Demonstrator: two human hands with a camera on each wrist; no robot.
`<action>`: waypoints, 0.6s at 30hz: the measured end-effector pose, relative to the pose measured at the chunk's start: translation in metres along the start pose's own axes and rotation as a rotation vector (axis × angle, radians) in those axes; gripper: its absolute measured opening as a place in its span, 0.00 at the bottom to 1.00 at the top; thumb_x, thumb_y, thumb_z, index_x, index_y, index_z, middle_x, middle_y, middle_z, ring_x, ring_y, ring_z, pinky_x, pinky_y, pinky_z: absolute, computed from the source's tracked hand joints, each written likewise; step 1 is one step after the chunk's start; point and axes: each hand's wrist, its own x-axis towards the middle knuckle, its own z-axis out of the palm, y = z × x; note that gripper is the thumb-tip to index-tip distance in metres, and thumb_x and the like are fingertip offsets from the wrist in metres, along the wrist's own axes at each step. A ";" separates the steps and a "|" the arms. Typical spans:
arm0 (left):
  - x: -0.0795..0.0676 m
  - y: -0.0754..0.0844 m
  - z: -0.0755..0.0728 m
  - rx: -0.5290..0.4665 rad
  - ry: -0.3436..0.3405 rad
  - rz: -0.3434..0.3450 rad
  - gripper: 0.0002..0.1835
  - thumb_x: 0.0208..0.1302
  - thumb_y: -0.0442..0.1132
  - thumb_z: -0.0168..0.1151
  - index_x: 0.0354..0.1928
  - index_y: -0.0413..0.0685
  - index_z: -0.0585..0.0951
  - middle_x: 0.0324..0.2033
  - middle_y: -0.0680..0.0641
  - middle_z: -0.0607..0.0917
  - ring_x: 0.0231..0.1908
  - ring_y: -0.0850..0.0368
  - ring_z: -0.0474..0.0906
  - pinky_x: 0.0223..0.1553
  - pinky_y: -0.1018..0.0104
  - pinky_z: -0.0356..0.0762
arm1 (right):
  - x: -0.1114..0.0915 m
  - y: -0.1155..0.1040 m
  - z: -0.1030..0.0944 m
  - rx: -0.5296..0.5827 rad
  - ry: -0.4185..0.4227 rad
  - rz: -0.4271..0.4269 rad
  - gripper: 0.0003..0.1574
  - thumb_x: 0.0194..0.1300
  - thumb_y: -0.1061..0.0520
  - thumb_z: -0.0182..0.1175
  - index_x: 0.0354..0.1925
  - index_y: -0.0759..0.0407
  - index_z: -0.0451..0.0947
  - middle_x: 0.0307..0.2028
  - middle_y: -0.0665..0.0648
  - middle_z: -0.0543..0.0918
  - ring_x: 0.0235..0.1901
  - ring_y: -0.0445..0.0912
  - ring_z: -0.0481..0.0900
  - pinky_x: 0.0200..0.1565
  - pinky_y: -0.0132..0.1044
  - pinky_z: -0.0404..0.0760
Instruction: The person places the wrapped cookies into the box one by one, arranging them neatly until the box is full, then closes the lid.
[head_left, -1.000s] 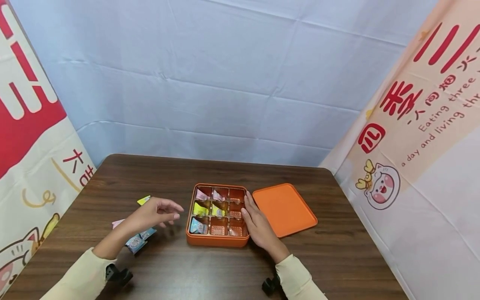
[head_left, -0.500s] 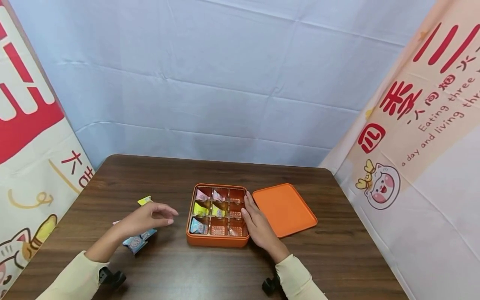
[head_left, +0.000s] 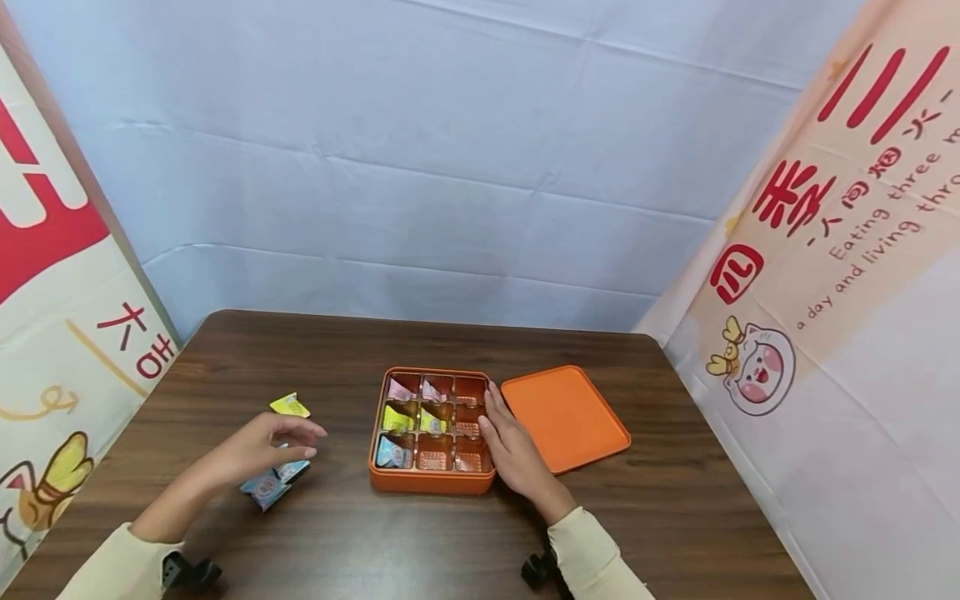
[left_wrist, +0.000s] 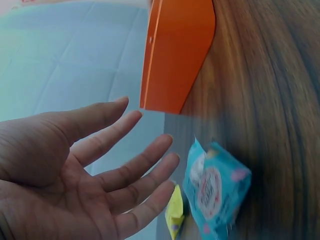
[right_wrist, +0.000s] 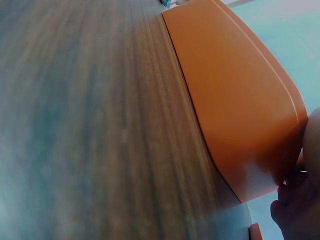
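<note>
My left hand (head_left: pixel 262 450) hovers over the table left of the box, fingers loosely bent and nothing between them. Beneath and beside it lie blue-wrapped candies (head_left: pixel 265 488), and a yellow-wrapped candy (head_left: pixel 290 405) is just behind. In the left wrist view, a blue candy (left_wrist: pixel 217 187) shows close beyond the fingertips. My right hand (head_left: pixel 517 450) rests with straight fingers along the right side of an orange divided box (head_left: pixel 431 482). Pink candies (head_left: pixel 401 390) fill two back compartments, yellow candies (head_left: pixel 397 419) two middle ones, and a blue candy (head_left: pixel 392 452) the front left one.
An orange lid (head_left: pixel 566 421) lies flat on the wooden table (head_left: pixel 420 550), right of the box. Pale cloth (head_left: pixel 405 167) hangs behind the table, and printed cloths hang at both sides.
My left hand has moved left, away from the box and over the loose candies, showing more of the yellow one. The right hand stays against the box; the head view has shifted slightly.
</note>
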 end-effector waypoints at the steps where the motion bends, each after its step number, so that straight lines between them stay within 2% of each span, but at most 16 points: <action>1: -0.001 -0.001 -0.001 -0.002 -0.003 0.004 0.19 0.68 0.40 0.68 0.56 0.36 0.83 0.48 0.40 0.87 0.48 0.48 0.83 0.42 0.65 0.82 | 0.000 0.000 -0.001 -0.001 -0.001 0.000 0.37 0.83 0.45 0.43 0.78 0.63 0.52 0.80 0.51 0.45 0.77 0.51 0.50 0.73 0.56 0.57; 4: -0.008 -0.006 -0.006 0.008 0.006 0.015 0.19 0.67 0.38 0.69 0.56 0.35 0.82 0.50 0.38 0.86 0.50 0.43 0.83 0.44 0.63 0.83 | 0.001 0.000 0.000 -0.004 -0.009 -0.005 0.38 0.83 0.43 0.41 0.79 0.63 0.51 0.80 0.51 0.44 0.77 0.51 0.50 0.73 0.56 0.57; 7: -0.015 -0.008 -0.010 0.031 0.026 0.020 0.19 0.64 0.36 0.70 0.56 0.36 0.83 0.52 0.38 0.85 0.52 0.37 0.81 0.46 0.56 0.83 | 0.002 0.000 0.002 0.003 -0.016 -0.005 0.38 0.83 0.42 0.41 0.79 0.62 0.51 0.80 0.50 0.44 0.78 0.49 0.49 0.74 0.54 0.57; 10: -0.019 -0.009 -0.009 0.058 0.044 -0.010 0.20 0.60 0.34 0.73 0.54 0.37 0.84 0.52 0.38 0.85 0.55 0.34 0.79 0.50 0.46 0.82 | 0.003 0.000 0.002 0.007 -0.015 -0.003 0.37 0.83 0.44 0.42 0.79 0.62 0.51 0.80 0.49 0.44 0.78 0.48 0.48 0.74 0.53 0.56; 14: -0.021 -0.008 -0.007 0.112 0.052 -0.044 0.22 0.55 0.31 0.76 0.53 0.39 0.84 0.52 0.38 0.85 0.56 0.34 0.79 0.52 0.42 0.80 | 0.001 0.001 0.001 0.006 -0.014 0.003 0.37 0.84 0.45 0.42 0.79 0.62 0.51 0.80 0.49 0.44 0.77 0.48 0.48 0.74 0.54 0.56; 18: -0.019 -0.009 -0.006 0.161 0.056 -0.044 0.23 0.52 0.29 0.78 0.52 0.39 0.84 0.51 0.37 0.85 0.55 0.33 0.80 0.50 0.43 0.81 | 0.000 0.001 0.000 0.007 -0.014 0.010 0.37 0.84 0.45 0.42 0.79 0.62 0.51 0.80 0.49 0.44 0.77 0.48 0.48 0.74 0.54 0.56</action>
